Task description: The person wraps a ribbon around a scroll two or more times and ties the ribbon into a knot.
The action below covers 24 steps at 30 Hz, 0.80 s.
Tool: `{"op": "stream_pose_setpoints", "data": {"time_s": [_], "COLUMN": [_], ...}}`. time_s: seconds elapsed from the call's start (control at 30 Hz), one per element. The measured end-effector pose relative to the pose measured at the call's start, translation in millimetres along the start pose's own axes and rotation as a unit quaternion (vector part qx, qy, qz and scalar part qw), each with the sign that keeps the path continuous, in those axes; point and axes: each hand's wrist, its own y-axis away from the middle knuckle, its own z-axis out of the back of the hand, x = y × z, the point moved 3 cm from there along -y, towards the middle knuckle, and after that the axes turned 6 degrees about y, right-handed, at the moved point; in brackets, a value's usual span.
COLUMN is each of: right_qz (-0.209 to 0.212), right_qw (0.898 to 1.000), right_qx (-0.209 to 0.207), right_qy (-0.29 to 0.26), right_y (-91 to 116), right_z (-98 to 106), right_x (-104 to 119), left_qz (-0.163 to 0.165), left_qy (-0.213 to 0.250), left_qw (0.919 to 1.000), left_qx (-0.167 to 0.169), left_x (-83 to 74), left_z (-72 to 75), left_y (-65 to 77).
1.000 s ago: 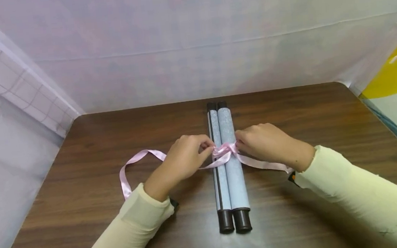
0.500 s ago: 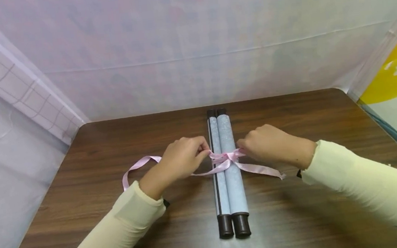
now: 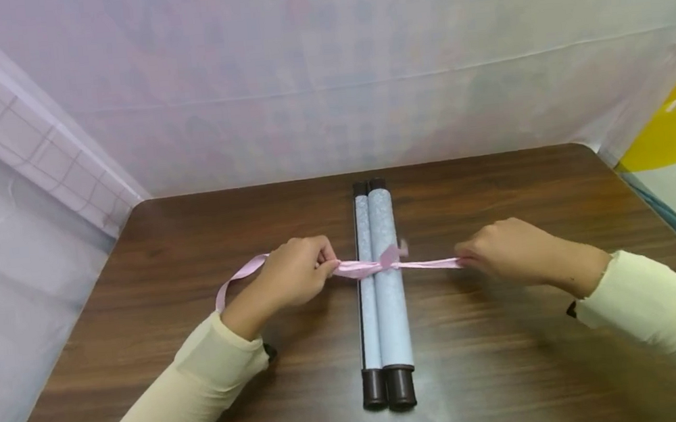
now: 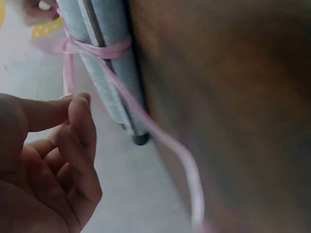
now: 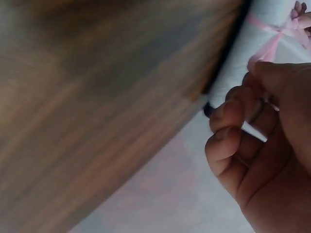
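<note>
Two pale blue scroll rolls [image 3: 393,314] with dark end knobs lie side by side on the table, pointing away from me. A pink satin ribbon [image 3: 431,264] goes round both and bunches in a knot on top, where a small flap sticks up. Left of the rolls, my left hand [image 3: 295,269] pinches a ribbon loop between thumb and fingertip. My right hand [image 3: 510,252] grips a ribbon strand stretched straight out to the right. In the left wrist view a loose ribbon tail [image 4: 187,162] hangs past the left hand. The knot's exact form is too blurred to tell.
The brown wooden table [image 3: 152,249] has rounded far corners. A pale curtain [image 3: 326,90] hangs behind it and along the left. A yellow printed shape [image 3: 672,131] shows at the right.
My right hand has moved well to the right, drawing its strand straight. My left hand has shifted a little left with its loop. The ribbon tail lying right of the rolls no longer shows there.
</note>
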Motion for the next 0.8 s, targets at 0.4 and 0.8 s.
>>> {"op": "stream_pose_setpoints", "data": {"time_s": [0.4, 0.8], "right_qz": [-0.024, -0.170], "right_qw": [0.999, 0.984], "right_qx": [-0.015, 0.020], "right_qy": [-0.041, -0.052], "right_y": [15, -25], "right_z": [-16, -4], "right_x": [-11, -38], "left_qz": [0.010, 0.065], "left_qy": [0.080, -0.066], "left_qw": [0.9967, 0.9940], "left_qx": [0.010, -0.059], "left_x": [7.3, 34.4], "left_z": [-13.3, 27.3], "left_y": [-0.6, -26.2]}}
